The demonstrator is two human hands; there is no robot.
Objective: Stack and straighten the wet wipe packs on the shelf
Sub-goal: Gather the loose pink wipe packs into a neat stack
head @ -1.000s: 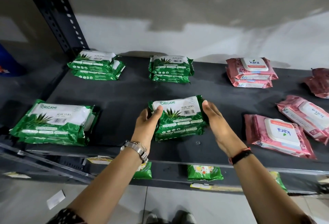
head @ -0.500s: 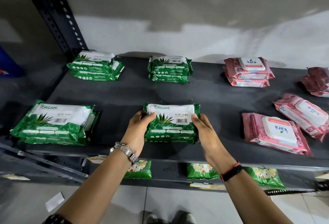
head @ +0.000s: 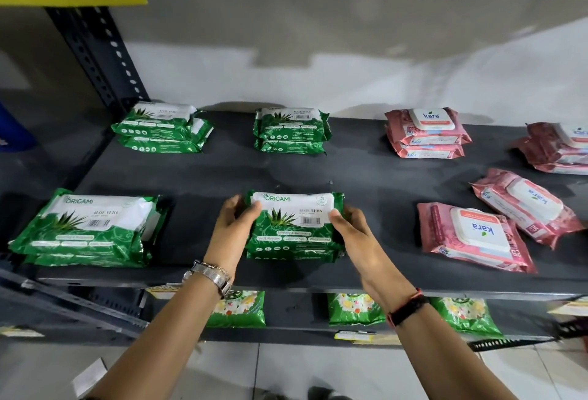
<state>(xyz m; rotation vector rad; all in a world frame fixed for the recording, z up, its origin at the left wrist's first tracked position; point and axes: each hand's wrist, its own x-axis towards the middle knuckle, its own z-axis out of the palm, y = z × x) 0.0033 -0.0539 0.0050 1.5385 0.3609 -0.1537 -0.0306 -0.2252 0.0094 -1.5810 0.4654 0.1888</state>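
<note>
A green Origami wet wipe pack (head: 294, 224) lies on another green pack at the front middle of the dark shelf (head: 222, 177). My left hand (head: 235, 224) grips its left end and my right hand (head: 350, 228) grips its right end. More green stacks sit at the front left (head: 92, 228), back left (head: 162, 127) and back middle (head: 291, 131). Pink Kara packs are stacked at the back right (head: 426, 132) and far right (head: 560, 148). Two single pink packs lie askew at the front right (head: 471, 236) and beside it (head: 525, 205).
A perforated steel upright (head: 98, 56) stands at the shelf's back left corner. A lower shelf holds green flowered packets (head: 353, 309). The wall is close behind the shelf. Tiled floor shows below.
Both hands turned the middle green pack from tilted to square with the shelf edge and closed onto its ends. The view shifted slightly.
</note>
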